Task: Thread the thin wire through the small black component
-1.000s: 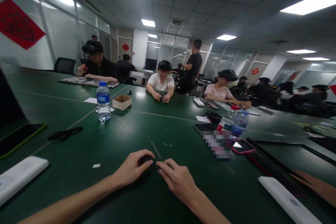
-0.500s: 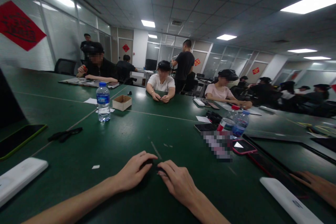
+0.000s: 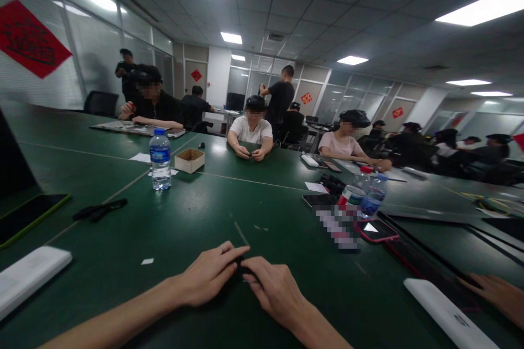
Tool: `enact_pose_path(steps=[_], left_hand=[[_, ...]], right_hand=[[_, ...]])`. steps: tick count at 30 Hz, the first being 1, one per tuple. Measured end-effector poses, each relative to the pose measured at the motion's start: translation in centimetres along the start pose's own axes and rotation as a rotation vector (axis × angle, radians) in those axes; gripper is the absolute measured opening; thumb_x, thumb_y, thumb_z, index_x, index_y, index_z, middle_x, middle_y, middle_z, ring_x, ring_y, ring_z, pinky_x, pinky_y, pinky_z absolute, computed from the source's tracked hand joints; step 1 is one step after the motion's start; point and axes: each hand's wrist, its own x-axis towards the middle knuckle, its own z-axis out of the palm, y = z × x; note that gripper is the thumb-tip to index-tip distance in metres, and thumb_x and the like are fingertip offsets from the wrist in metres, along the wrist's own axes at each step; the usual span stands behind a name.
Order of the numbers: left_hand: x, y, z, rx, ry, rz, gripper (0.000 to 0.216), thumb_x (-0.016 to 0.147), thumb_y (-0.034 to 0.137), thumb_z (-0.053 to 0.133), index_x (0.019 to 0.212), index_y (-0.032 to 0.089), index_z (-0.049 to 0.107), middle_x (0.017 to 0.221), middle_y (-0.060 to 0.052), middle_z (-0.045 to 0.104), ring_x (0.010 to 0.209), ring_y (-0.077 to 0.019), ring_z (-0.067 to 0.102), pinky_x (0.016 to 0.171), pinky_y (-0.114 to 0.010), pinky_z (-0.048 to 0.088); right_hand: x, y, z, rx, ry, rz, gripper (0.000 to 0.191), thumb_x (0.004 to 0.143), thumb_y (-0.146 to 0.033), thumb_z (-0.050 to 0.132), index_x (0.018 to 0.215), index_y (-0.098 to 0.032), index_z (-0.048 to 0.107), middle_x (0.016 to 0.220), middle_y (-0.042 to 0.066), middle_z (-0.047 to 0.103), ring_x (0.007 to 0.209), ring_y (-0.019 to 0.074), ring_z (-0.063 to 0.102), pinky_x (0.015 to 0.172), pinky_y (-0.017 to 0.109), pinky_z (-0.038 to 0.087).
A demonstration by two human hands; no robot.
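Note:
My left hand (image 3: 208,274) and my right hand (image 3: 274,286) meet low over the green table (image 3: 196,212), their fingertips nearly touching. The left index finger reaches forward over the thumb, which lies close beneath it. On the right hand the fingers curl in toward the thumb. Between the fingertips shows a small dark thing (image 3: 241,265), mostly covered and too small to name. Nearest to the left hand on the table is a white scrap (image 3: 147,262).
A water bottle (image 3: 160,159) and a small open box (image 3: 189,160) stand ahead left. White devices (image 3: 446,308) lie at both sides. Bottles (image 3: 373,196) and a pink-edged phone (image 3: 379,230) are at right, near another person's hand (image 3: 493,289). Several people sit beyond.
My left index finger has straightened toward the right hand, and the gap between the fingertips has narrowed. The dark thing is more covered. In the background, the standing people have shifted slightly.

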Motion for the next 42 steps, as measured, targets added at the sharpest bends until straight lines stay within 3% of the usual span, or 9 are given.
enact_pose_path(steps=[5, 12, 20, 23, 30, 34, 38, 42], left_hand=[[0.0, -0.3, 0.3, -0.099, 0.07, -0.023, 0.037, 0.096, 0.034, 0.039, 0.132, 0.026, 0.041, 0.117, -0.006, 0.057, 0.102, -0.0194, 0.055, 0.09, -0.034, 0.044], [0.1, 0.1, 0.2, -0.125, 0.07, -0.028, 0.027, 0.096, 0.035, 0.04, 0.118, 0.024, 0.052, 0.104, -0.003, 0.063, 0.091, -0.0169, 0.059, 0.083, -0.029, 0.045], [0.2, 0.1, 0.3, -0.118, 0.076, -0.011, 0.035, 0.095, 0.035, 0.041, 0.128, 0.025, 0.046, 0.114, -0.005, 0.061, 0.098, -0.0183, 0.058, 0.087, -0.031, 0.044], [0.2, 0.1, 0.2, -0.108, 0.064, 0.009, 0.029, 0.092, 0.032, 0.046, 0.12, 0.025, 0.051, 0.114, -0.004, 0.061, 0.097, -0.0179, 0.057, 0.086, -0.03, 0.044], [0.2, 0.0, 0.5, -0.178, 0.058, -0.077, 0.02, 0.082, 0.023, 0.054, 0.102, 0.021, 0.049, 0.082, 0.002, 0.056, 0.069, -0.0127, 0.051, 0.061, -0.023, 0.04], [0.3, -0.1, 0.6, -0.17, 0.102, -0.064, 0.025, 0.077, 0.012, 0.048, 0.101, 0.021, 0.048, 0.086, 0.001, 0.055, 0.073, -0.0134, 0.05, 0.065, -0.025, 0.039], [0.4, -0.2, 0.3, -0.116, 0.134, -0.052, 0.021, 0.07, 0.006, 0.039, 0.084, 0.019, 0.047, 0.085, -0.001, 0.051, 0.08, -0.0153, 0.048, 0.071, -0.027, 0.039], [0.3, -0.5, 0.5, -0.061, 0.141, -0.087, 0.015, 0.07, 0.008, 0.039, 0.079, 0.019, 0.042, 0.079, 0.0, 0.049, 0.073, -0.0153, 0.045, 0.065, -0.027, 0.037]], right_hand=[[-0.2, 0.2, 0.4, -0.004, 0.02, 0.007, 0.021, 0.096, -0.027, 0.043, 0.113, -0.02, 0.052, 0.102, 0.004, 0.067, 0.079, 0.013, 0.065, 0.064, 0.021, 0.045], [0.3, 0.1, -0.1, -0.007, 0.005, 0.013, 0.021, 0.096, -0.03, 0.042, 0.111, -0.023, 0.056, 0.102, 0.004, 0.065, 0.082, 0.0121, 0.063, 0.066, 0.02, 0.046], [0.1, 0.2, 0.2, -0.016, 0.021, 0.053, 0.021, 0.096, -0.031, 0.045, 0.112, -0.024, 0.057, 0.102, 0.003, 0.063, 0.08, 0.011, 0.062, 0.067, 0.02, 0.046], [0.1, 0.2, 0.4, -0.001, 0.046, 0.046, 0.02, 0.095, -0.03, 0.045, 0.108, -0.022, 0.057, 0.101, 0.004, 0.063, 0.081, 0.0111, 0.062, 0.067, 0.019, 0.046], [0.1, 0.1, 0.1, 0.018, 0.018, 0.012, 0.017, 0.094, -0.023, 0.045, 0.107, -0.021, 0.055, 0.104, 0.004, 0.063, 0.084, 0.0119, 0.062, 0.067, 0.02, 0.046], [0.3, 0.0, -0.2, 0.015, -0.015, -0.01, 0.017, 0.093, -0.022, 0.044, 0.108, -0.021, 0.054, 0.104, 0.004, 0.063, 0.081, 0.0115, 0.061, 0.064, 0.02, 0.045], [0.3, -0.1, -0.4, 0.011, -0.054, -0.012, 0.018, 0.092, -0.021, 0.045, 0.108, -0.021, 0.053, 0.105, 0.004, 0.062, 0.082, 0.0116, 0.061, 0.065, 0.02, 0.045], [0.4, -0.2, -0.6, 0.01, -0.082, -0.002, 0.021, 0.092, -0.018, 0.045, 0.111, -0.022, 0.053, 0.108, 0.004, 0.061, 0.085, 0.0116, 0.061, 0.067, 0.02, 0.045]])
